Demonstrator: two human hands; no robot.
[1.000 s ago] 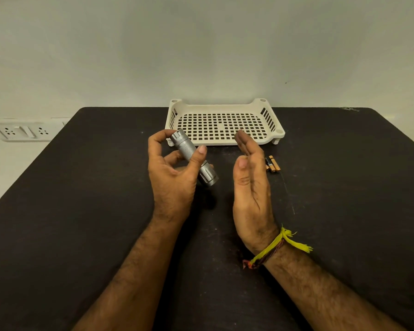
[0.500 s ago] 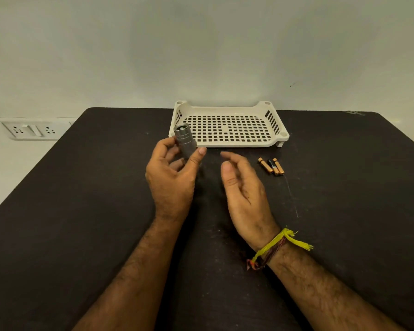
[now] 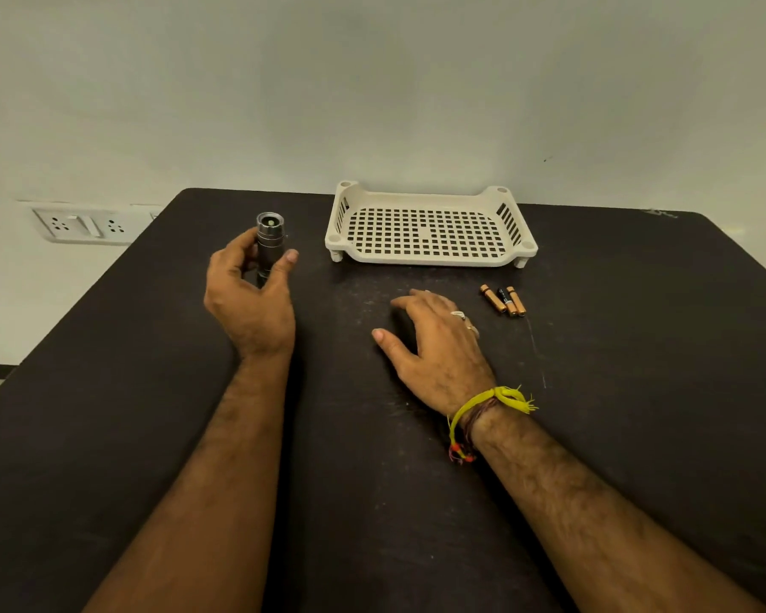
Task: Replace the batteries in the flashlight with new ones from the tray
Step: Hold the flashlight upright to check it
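Note:
A silver flashlight (image 3: 270, 241) stands upright, lens end up, at the left of the black table, and my left hand (image 3: 251, 298) is wrapped around its lower body. My right hand (image 3: 438, 347) rests palm down on the table near the middle, fingers spread, holding nothing. Three small batteries (image 3: 503, 300) lie side by side on the table just right of my right hand. The cream perforated tray (image 3: 425, 258) stands behind them at the far edge, with nothing visible inside it.
The black table (image 3: 637, 391) ends at a pale wall behind the tray. A white socket panel (image 3: 80, 224) sits on the wall to the left, beyond the table's left edge. A yellow thread band circles my right wrist.
My left hand carried the flashlight left and away, turning it upright onto the table. My right hand dropped from a raised edge-on pose to lie flat on the table.

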